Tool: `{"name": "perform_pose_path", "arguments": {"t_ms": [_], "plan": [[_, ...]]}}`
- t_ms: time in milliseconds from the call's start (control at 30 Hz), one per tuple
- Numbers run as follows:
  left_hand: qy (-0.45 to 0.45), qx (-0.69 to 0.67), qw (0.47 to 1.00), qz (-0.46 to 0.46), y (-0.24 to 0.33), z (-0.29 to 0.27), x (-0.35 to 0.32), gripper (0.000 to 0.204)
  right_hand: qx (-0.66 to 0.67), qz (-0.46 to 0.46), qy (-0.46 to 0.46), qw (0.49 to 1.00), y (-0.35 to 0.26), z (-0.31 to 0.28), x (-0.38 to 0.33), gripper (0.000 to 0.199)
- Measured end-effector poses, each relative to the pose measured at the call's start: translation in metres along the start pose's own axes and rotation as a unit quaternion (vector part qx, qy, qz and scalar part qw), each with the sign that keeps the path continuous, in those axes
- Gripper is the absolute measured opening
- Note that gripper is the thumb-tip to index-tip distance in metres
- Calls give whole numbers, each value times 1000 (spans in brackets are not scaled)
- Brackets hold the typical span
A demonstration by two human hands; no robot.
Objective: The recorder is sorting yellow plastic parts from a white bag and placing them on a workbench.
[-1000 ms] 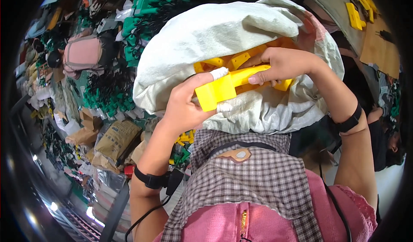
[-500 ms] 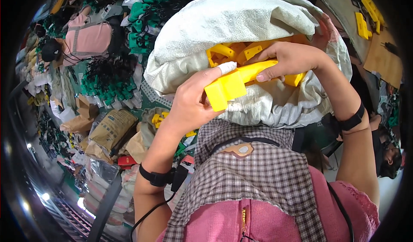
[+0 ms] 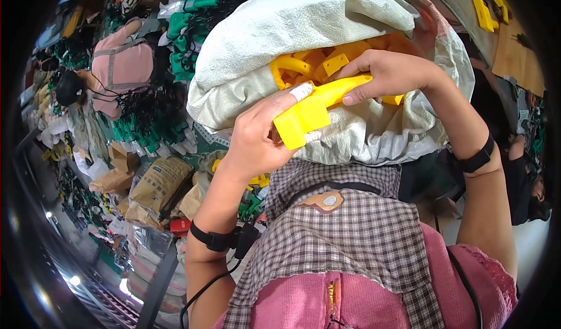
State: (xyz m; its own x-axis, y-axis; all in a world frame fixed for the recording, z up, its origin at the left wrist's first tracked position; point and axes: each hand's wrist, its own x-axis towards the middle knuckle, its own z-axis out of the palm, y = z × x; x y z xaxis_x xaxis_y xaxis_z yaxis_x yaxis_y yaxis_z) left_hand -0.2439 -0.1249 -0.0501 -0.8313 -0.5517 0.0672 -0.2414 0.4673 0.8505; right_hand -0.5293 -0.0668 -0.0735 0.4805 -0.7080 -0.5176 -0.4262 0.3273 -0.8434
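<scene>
A yellow plastic part (image 3: pixel 310 118), with a blocky end and a curved handle-like arm, is held between both hands over the mouth of a white woven sack (image 3: pixel 280 28). My left hand (image 3: pixel 257 127), its thumb wrapped in white tape, grips the blocky end. Fingers and thumb of my right hand (image 3: pixel 391 75) close around the tip of the curved arm. Behind it, several similar yellow parts (image 3: pixel 336 65) lie inside the sack, whose rim is rolled open in front of my checked apron (image 3: pixel 356 229).
To the left, a person in pink (image 3: pixel 125 66) bends near piles of green parts with black cords (image 3: pixel 140 133). A brown paper sack (image 3: pixel 160 183) and a red box (image 3: pixel 180 226) stand by my left forearm. More yellow parts (image 3: pixel 484 13) lie at the far right. Another person sits at the right edge.
The yellow part stays in both hands and is turned slightly. My view has shifted a little, and the person in pink has leaned into a different posture.
</scene>
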Motion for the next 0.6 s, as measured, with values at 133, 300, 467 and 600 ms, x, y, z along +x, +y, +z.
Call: {"name": "perform_pose_path", "arguments": {"t_ms": [133, 300, 467, 600], "plan": [[-6, 1, 1000, 1, -3, 4, 3, 52, 11, 25, -13, 1000, 9, 1, 1, 63], [-28, 17, 999, -6, -4, 2, 5, 56, -1, 52, -14, 999, 11, 1, 5, 65], [-24, 50, 998, 16, 3, -5, 2, 52, 25, 99, 61, 993, 19, -17, 30, 60], [-36, 48, 998, 29, 12, -2, -7, 53, -187, 4, 209, 960, 33, 2, 87, 46]]}}
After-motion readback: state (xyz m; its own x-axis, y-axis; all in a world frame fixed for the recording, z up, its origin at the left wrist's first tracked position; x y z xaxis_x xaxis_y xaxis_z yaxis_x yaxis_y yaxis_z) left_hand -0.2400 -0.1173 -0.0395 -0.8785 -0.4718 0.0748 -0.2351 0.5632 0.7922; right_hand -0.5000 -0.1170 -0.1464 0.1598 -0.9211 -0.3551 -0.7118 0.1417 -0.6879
